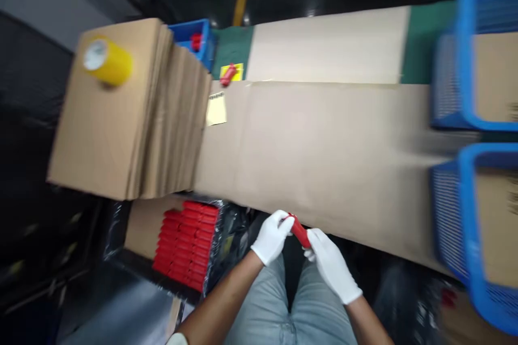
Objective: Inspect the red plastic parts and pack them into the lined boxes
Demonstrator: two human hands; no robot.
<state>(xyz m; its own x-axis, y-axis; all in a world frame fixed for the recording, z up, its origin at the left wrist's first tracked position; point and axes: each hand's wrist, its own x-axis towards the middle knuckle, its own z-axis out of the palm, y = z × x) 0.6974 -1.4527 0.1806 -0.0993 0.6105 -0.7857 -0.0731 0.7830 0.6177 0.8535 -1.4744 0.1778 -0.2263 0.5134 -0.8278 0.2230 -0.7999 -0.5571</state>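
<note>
**Small red part held in two gloved hands at the table edge**

While both hands wear white gloves, they meet low in the middle of the frame: the left hand [272,237] pinches the upper end of a small red part [300,230] and the right hand [332,265] grips its lower end, so each hand is clasped on it. The part sits just off the near edge of the cardboard-covered table [324,156], above the person's grey trousers.

No writing can be read anywhere. A pale yellow note [216,110] lies on the cardboard at upper centre-left, its marks too blurred to make out, and a yellow label [232,71] beyond it is half covered by another red piece [227,75].

At upper left a yellow tape roll [107,61] rests on a stack of flat cardboard sheets [129,113]. Below it, at lower left, rows of red parts [186,245] fill a box lined with dark plastic. Two blue baskets [471,172] at the right are cut off by the frame edge and smeared by motion blur; a small blue bin [194,40] behind the stack is mostly hidden.
</note>
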